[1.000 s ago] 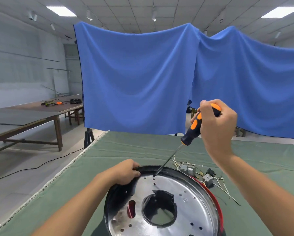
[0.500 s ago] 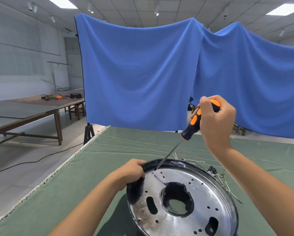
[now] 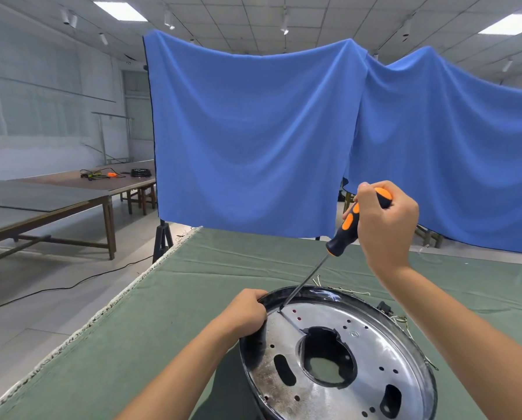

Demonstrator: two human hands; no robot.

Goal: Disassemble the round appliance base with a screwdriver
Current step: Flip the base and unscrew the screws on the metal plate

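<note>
round appliance base (image 3: 353, 353) tilted on green surface (image 3: 193, 298) | left hand (image 3: 247, 313) fingers curled over its far-left rim | right hand (image 3: 383, 225) fingers clamped on screwdriver (image 3: 341, 237), tip on plate | loose wires (image 3: 405, 321) behind base | blue cloth (image 3: 253, 140) beyond

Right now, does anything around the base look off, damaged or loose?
Yes. The round base is tipped up on edge, held at its rim by the left hand. Its plate shows brownish staining lower left. Loose wires lie on the green cloth behind it.

Bright ceiling panels (image 3: 122, 10) light evenly; edges bend, sharp focus.
</note>
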